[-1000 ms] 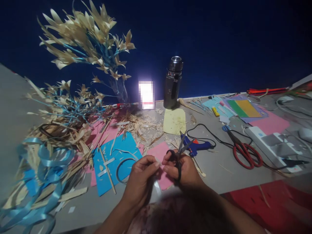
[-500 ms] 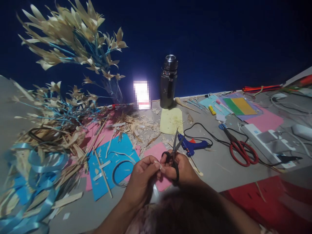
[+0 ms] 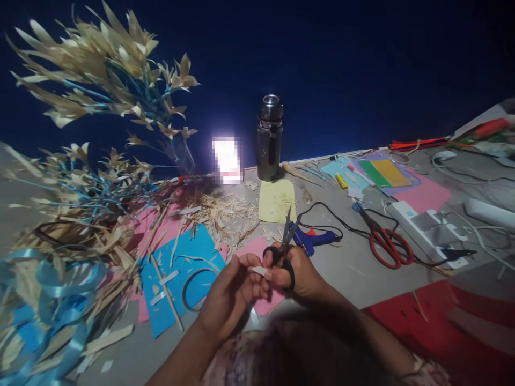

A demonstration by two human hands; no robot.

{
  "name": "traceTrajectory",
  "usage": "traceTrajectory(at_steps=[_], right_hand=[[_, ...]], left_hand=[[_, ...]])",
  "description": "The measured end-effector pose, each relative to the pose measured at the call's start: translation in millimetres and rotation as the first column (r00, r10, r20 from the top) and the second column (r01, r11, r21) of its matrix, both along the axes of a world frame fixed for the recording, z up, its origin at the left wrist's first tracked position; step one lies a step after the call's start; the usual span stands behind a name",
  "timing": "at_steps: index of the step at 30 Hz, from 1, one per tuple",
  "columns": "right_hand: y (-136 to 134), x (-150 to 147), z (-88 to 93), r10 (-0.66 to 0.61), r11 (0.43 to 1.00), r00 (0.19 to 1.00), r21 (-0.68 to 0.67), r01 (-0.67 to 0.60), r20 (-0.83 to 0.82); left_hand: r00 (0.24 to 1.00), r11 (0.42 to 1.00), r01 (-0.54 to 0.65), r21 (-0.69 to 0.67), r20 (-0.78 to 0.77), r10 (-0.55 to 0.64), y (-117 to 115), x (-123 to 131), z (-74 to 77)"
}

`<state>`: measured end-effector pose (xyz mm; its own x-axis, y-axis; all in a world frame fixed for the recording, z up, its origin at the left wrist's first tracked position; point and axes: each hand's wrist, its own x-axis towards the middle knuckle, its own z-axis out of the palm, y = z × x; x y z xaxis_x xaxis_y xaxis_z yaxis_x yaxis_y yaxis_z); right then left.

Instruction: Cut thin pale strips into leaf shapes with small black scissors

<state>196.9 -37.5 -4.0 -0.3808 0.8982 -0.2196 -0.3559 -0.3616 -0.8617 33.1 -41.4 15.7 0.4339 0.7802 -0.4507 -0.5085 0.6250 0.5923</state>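
Observation:
My right hand [image 3: 296, 271] has its fingers through the black handles of a pair of scissors [image 3: 286, 241], whose blades point up and away, slightly apart. Its thumb and fingertip also pinch a small pale petal-like strip [image 3: 260, 271]. Close beside it is my left hand [image 3: 235, 289], palm turned up, thumb raised and fingers loosely bent behind the strip; whether they touch it I cannot tell. Under both hands lies a pink sheet [image 3: 267, 305]. A blue glue gun [image 3: 316, 239] rests just beyond the right hand.
Pale shavings [image 3: 229, 212] and a blue sheet [image 3: 173, 284] spread leftward, near curled blue ribbon [image 3: 60, 279] and dried-leaf flowers [image 3: 132, 59]. A dark flask [image 3: 269, 139] stands at the back. Rightward are red-handled scissors [image 3: 388, 246], a power strip [image 3: 426, 228] and a red sheet [image 3: 434, 321].
My left thumb has lifted off the pale strip and the left fingers have loosened, showing more of it in my right fingertips. The whole view has shifted slightly.

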Motion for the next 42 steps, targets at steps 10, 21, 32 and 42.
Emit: traceTrajectory(at_steps=[10, 21, 32, 42], right_hand=[[-1.2, 11.0, 10.7, 0.074, 0.997, 0.990, 0.022, -0.077, 0.121], [-10.8, -3.3, 9.3, -0.263, 0.955, 0.934, 0.203, 0.217, 0.240], [-7.4, -9.8, -5.7, -0.273, 0.954, 0.904, 0.212, 0.211, 0.329], [-9.4, -8.5, 10.9, 0.291, 0.953, 0.905, -0.172, -0.248, 0.310]], left_hand=[[0.990, 0.987, 0.140, 0.084, -0.008, -0.140, 0.0, -1.4, -8.7], [0.985, 0.982, -0.112, 0.152, -0.115, 0.130, -15.3, 11.9, -11.4], [0.968, 0.978, -0.182, 0.106, -0.157, 0.197, -8.2, 11.8, -7.7], [0.868, 0.931, -0.267, 0.249, -0.358, 0.344, 0.2, -8.7, 3.6]])
